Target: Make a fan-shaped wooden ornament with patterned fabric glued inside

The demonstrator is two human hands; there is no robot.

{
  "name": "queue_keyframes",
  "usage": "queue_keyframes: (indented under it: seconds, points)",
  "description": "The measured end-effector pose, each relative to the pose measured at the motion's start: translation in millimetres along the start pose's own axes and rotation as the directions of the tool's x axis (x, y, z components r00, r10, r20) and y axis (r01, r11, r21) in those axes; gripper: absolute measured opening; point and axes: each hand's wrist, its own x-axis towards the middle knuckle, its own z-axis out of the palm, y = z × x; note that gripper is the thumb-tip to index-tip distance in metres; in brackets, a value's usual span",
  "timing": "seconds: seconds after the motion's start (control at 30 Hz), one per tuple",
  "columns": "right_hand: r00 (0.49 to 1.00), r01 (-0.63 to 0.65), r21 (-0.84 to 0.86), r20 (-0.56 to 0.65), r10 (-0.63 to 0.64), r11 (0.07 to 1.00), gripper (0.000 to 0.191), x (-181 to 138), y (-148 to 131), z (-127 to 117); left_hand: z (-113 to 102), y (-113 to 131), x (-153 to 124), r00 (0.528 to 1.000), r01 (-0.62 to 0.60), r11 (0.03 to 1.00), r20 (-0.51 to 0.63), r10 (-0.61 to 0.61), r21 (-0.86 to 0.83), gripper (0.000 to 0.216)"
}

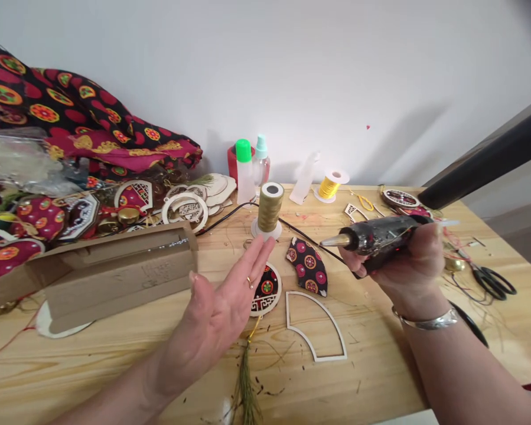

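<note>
My right hand (pixel 407 265) grips a black hot glue gun (pixel 380 236), its metal nozzle aimed left and a clear glue stick (pixel 449 223) poking out of its back end. My left hand (pixel 223 310) is open, fingers stretched out together and palm turned inward, holding nothing. Partly behind it lies a round ornament (pixel 266 292) with patterned cloth, a lattice edge and an olive tassel (pixel 246 378). Between the hands, a fan-shaped piece of patterned fabric (pixel 307 267) lies flat. Just below it is a white fan-shaped frame (pixel 338 330). An olive thread spool (pixel 270 212) stands beyond my left fingertips.
An open cardboard box (pixel 123 289) and a pile of ornaments and patterned cloth (pixel 88 112) fill the left. Bottles (pixel 246 180) and a yellow thread spool (pixel 329 186) stand by the wall. Black scissors (pixel 493 283) lie right. A black cord (pixel 223 217) crosses the table.
</note>
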Motion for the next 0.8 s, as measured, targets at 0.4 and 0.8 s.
queue_keyframes:
  seconds: [0.4,0.8]
  points:
    - [0.989,-0.014,0.050,0.147,0.006,0.999,0.055,4,2,6,4,-13,5,0.994,0.107,0.959,0.000,-0.111,0.263,0.070]
    - [0.998,-0.003,0.038,0.059,0.001,0.999,0.055,6,0,4,2,-13,12,0.988,0.130,0.851,-0.137,-0.069,0.510,0.053]
